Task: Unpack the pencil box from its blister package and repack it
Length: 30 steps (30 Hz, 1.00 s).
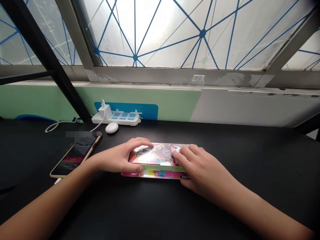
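Observation:
A flat, colourful pencil box lies on the black table in front of me, printed in pink with cartoon pictures. A green strip shows along its near side, with a pink printed edge below it. My left hand grips its left end, the thumb at the near side and the fingers over the top. Around the right end is my right hand, its fingers bent on the top face and its thumb low at the near edge. The right end of the box is partly hidden under that hand.
A phone in a gold-edged case lies left, beside my left forearm. Behind it are a white power strip with a plugged-in charger, a cable and a white rounded object. A black slanted post stands at the back left.

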Motion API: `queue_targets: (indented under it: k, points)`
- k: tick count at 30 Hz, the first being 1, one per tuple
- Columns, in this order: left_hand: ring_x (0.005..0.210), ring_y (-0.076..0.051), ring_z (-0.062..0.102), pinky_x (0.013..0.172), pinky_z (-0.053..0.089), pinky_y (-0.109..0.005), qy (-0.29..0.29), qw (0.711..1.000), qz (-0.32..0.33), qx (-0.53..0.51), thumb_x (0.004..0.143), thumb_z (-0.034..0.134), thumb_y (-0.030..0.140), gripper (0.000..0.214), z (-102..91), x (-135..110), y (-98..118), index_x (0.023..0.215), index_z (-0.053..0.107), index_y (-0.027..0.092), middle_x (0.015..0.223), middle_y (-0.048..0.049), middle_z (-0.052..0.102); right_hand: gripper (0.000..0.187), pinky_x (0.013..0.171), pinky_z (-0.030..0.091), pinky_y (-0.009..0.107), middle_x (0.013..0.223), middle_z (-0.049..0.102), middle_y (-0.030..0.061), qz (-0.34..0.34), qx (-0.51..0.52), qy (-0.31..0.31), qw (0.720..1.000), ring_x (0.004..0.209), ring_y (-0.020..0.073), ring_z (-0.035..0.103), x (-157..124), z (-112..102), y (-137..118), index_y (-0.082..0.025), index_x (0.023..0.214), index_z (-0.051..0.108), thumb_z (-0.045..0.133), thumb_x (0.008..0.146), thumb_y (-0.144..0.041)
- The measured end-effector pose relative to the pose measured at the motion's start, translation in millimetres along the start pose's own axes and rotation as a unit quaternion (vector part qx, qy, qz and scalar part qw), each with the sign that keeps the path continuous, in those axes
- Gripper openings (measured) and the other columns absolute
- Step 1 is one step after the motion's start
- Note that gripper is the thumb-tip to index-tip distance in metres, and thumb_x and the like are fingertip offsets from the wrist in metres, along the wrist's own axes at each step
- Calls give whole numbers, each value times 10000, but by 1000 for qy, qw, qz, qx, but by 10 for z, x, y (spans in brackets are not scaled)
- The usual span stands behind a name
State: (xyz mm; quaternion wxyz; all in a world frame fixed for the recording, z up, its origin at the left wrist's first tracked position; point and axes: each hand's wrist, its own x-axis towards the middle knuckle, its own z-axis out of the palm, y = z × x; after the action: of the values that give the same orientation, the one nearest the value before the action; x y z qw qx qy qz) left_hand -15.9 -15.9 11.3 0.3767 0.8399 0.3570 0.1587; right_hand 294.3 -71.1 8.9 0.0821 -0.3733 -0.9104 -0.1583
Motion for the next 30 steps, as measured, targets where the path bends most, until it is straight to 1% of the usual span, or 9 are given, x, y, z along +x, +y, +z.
queue_targets:
  k: [2,4,8,12,14,16,20,26,30]
  points:
    - [1357,-328,547,1169,428,-432,1,1000,1,14,773,795,260,699,33,13,-1,1440,597,325,1496,-60,558,487,719,523,423,1016,677,118,3,18,-11,1000,853,299,585,13,8,12,-196,1164,611,791,714,-245]
    - [1343,-328,547,1177,414,-442,6,1000,7,28,756,786,234,729,53,23,7,1451,587,331,1477,-61,559,420,721,536,425,1029,672,113,16,57,-27,998,876,297,594,16,-14,54,-212,1162,622,784,795,-335]
    - [1357,-324,528,1171,419,-432,14,998,15,53,721,780,191,794,72,26,30,1470,573,352,1472,-63,540,368,822,559,453,1142,679,124,39,138,-45,989,995,302,633,-7,-19,214,-228,1209,617,659,944,-480]
    - [1325,-331,545,1144,441,-456,17,996,25,83,722,790,194,798,76,15,35,1473,567,345,1456,-89,536,680,1016,519,505,1419,605,166,90,191,-67,975,1264,354,591,-48,71,447,-213,1411,519,676,888,-618]
    - [1309,-342,544,1117,457,-476,35,990,50,125,731,788,189,787,74,12,26,1473,566,329,1444,-116,530,817,1026,519,513,1477,572,164,124,216,-95,964,1294,366,584,-52,99,543,-229,1477,465,699,835,-676]
    - [1311,-353,528,1102,459,-499,67,979,81,177,733,769,151,786,72,12,14,1470,565,332,1443,-128,525,856,1016,521,518,1478,575,150,141,229,-99,958,1276,368,598,-39,95,600,-257,1493,448,730,799,-671]
    - [1345,-372,493,1115,440,-533,123,954,126,243,729,725,75,820,85,19,13,1476,558,368,1483,-119,505,823,1038,483,540,1398,614,143,125,213,-38,968,1254,378,590,2,53,622,-262,1404,508,790,742,-661]
    - [1362,-372,465,1134,425,-544,152,900,180,367,773,692,41,770,106,40,40,1489,552,289,1511,-153,446,602,1006,496,534,1313,643,132,155,216,82,960,1198,368,614,0,147,616,-260,1204,557,766,782,-636]
    - [1317,-360,495,1107,445,-537,165,878,196,405,817,697,89,733,101,50,36,1499,523,290,1454,-152,483,564,934,530,499,1258,647,112,174,227,110,952,1109,334,636,3,218,584,-269,1126,519,814,763,-583]
